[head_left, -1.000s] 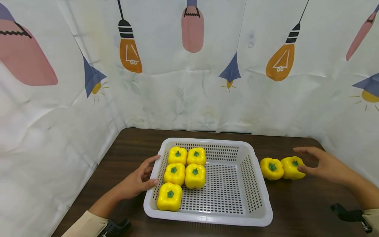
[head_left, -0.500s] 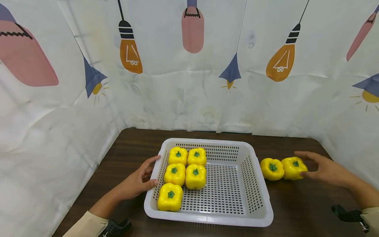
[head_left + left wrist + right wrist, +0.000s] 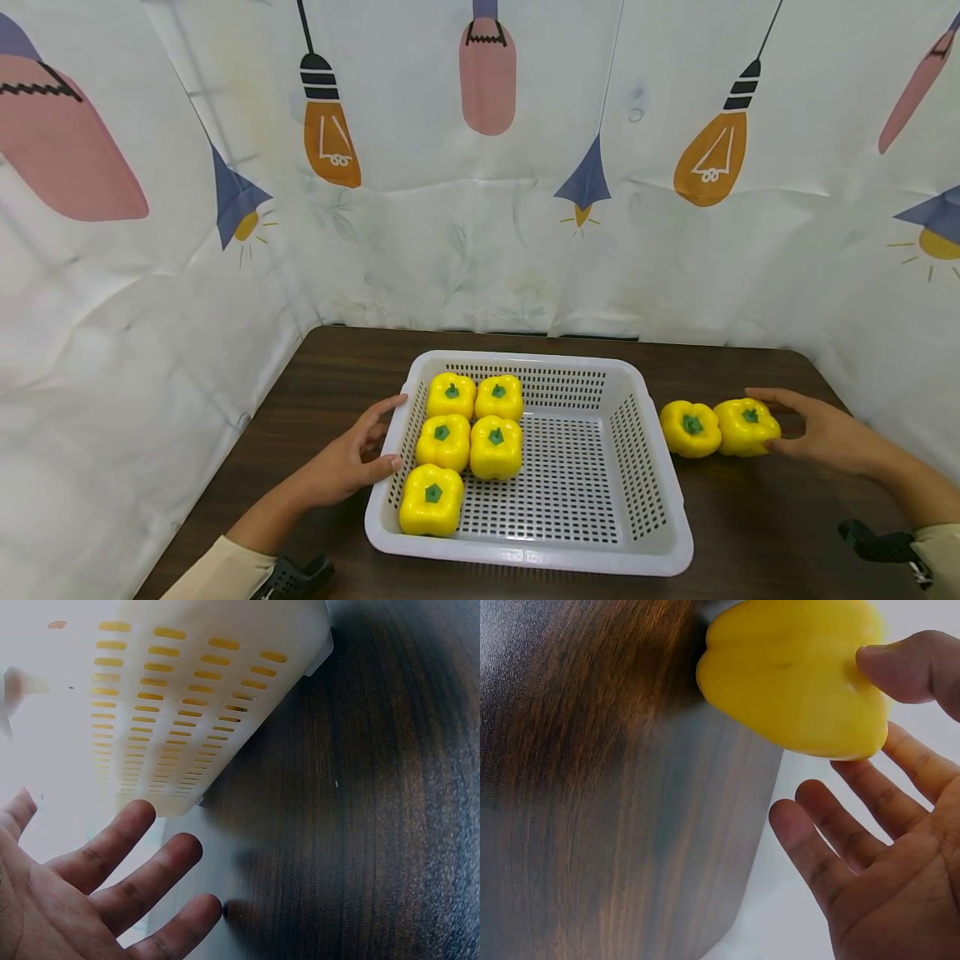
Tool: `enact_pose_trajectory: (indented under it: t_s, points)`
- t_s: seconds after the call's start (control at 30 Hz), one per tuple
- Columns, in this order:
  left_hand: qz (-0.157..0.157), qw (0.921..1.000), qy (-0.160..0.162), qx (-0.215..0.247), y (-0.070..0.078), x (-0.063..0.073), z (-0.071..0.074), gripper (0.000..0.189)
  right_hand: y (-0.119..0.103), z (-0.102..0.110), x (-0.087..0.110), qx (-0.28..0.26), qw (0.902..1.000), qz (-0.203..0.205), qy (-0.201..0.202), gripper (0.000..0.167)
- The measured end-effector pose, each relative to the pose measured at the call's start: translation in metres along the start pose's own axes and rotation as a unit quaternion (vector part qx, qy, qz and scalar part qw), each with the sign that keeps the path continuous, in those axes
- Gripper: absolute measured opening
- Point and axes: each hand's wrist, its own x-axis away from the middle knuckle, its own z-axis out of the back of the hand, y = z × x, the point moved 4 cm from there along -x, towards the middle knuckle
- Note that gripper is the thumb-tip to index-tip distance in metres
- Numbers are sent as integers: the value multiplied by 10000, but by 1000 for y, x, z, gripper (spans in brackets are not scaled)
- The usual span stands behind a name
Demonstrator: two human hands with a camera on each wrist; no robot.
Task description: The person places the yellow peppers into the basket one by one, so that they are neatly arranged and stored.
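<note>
My right hand (image 3: 836, 433) is at a yellow bell pepper (image 3: 742, 429) with a green stem, on the table right of the basket. In the right wrist view my thumb presses one side of that pepper (image 3: 795, 682) and the index finger reaches behind it; the other fingers are spread apart. A second yellow bell pepper (image 3: 690, 431) touches it on the left. My left hand (image 3: 341, 462) rests thumb and index fingertips at the left rim of a white perforated plastic basket (image 3: 525, 558). In the left wrist view, several of its fingers are spread beside the basket wall (image 3: 161, 697).
Several yellow bell peppers (image 3: 442, 442) sit stem up along the basket's left half. The dark wood-grain table (image 3: 352, 367) carries everything. A white printed curtain (image 3: 450, 242) hangs behind the table and along its left side.
My right hand has come down and slightly nearer, its thumb and index finger now against the right pepper. The left hand and basket stay put.
</note>
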Motion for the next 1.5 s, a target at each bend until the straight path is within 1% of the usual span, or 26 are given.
enact_pose_trajectory:
  t_s: [0.13, 0.23, 0.37, 0.6, 0.7, 0.8, 1.03, 1.2, 1.3, 1.5]
  points:
    - [-23, 10000, -16, 32, -1, 0, 0, 83, 1, -1, 1, -357, 9993, -39, -88, 75]
    - [-34, 10000, -27, 41, -1, 0, -1, 83, 2, -1, 2, -507, 9987, 4, -33, 74]
    - [-32, 10000, -20, 23, 0, 1, -2, 83, 3, 2, 4, -435, 9989, -4, 150, 73]
    - [-140, 9999, -74, 29, 3, 1, -2, 84, -3, 13, 9, -235, 9989, -256, 324, 75]
    - [-128, 9999, -77, 82, 3, 1, -2, 84, -8, 18, 10, -164, 9986, -311, 401, 74]
    - [-96, 9998, -73, 132, 3, 1, -1, 84, -14, 23, 12, -114, 9983, -280, 505, 73]
    - [-61, 10000, -45, 24, 4, 2, 0, 85, -33, 32, 15, 29, 9974, -194, 694, 71]
    - [-67, 10000, -45, 43, 3, 1, 1, 84, -50, 37, 18, 134, 9957, -3, 911, 70]
    - [4, 10000, -16, 83, 2, 0, 2, 84, -60, 38, 18, 177, 9945, 103, 1024, 70]
    - [-37, 10000, -47, 17, 3, 1, 1, 85, -81, 36, 19, 44, 9931, 402, 1101, 70]
